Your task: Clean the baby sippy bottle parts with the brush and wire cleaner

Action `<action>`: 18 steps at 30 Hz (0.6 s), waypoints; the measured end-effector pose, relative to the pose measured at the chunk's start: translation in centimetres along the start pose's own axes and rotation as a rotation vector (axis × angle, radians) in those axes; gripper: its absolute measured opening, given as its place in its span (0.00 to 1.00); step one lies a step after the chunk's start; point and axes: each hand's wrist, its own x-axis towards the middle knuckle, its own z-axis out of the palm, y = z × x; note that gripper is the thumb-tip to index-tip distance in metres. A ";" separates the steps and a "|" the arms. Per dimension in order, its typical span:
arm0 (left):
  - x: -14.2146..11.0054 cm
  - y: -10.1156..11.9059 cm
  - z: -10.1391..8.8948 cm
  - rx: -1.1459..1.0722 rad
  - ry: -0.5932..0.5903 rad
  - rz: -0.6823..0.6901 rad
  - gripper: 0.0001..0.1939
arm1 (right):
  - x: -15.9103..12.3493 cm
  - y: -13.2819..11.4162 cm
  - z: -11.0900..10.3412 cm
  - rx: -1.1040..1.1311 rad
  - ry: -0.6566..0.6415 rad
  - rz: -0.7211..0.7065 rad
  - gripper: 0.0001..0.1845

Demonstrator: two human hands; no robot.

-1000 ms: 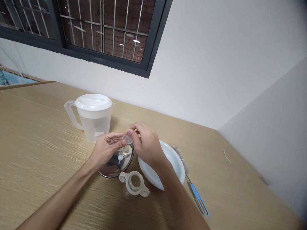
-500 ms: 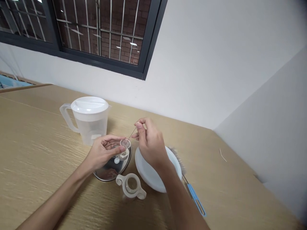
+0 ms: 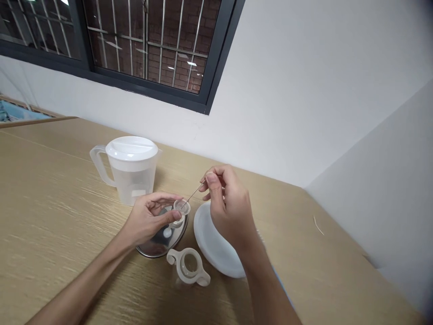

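Observation:
My left hand (image 3: 149,216) pinches a small clear round plastic part (image 3: 181,207) between thumb and fingers, above a shiny metal plate (image 3: 152,250). Between the thumb and fingers of my right hand (image 3: 230,203) is a thin metal rod (image 3: 195,192), slanting down with its lower end at the opening of the round part. Whether its tip touches the inside is too small to tell. On the metal plate lie another small pale ring-like part (image 3: 177,223) and a white round piece (image 3: 167,232).
A clear jar-like piece with a two-armed collar (image 3: 188,267) stands in front. Beside it, partly under my right forearm, is a white dish (image 3: 213,250). A lidded pitcher (image 3: 133,169) stands back left. A blue handle (image 3: 283,287) and a pale strip (image 3: 318,225) lie right.
My right hand has shifted right and slightly back from the round part, its forearm now covering most of the blue-handled brush. The view has also shifted slightly.

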 end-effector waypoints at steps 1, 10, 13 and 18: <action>-0.1 -0.1 0.0 -0.059 -0.039 -0.022 0.20 | 0.0 -0.1 0.1 0.018 0.001 -0.005 0.10; -0.4 -0.5 0.5 -0.291 -0.096 -0.115 0.17 | -0.2 -0.4 0.3 0.092 -0.041 -0.008 0.09; -0.3 -0.6 0.4 -0.271 -0.088 -0.043 0.15 | -0.2 -0.3 0.1 0.161 -0.037 0.014 0.09; -0.1 -0.7 0.2 -0.234 -0.103 0.075 0.14 | 0.0 -0.1 -0.3 0.213 0.007 0.051 0.10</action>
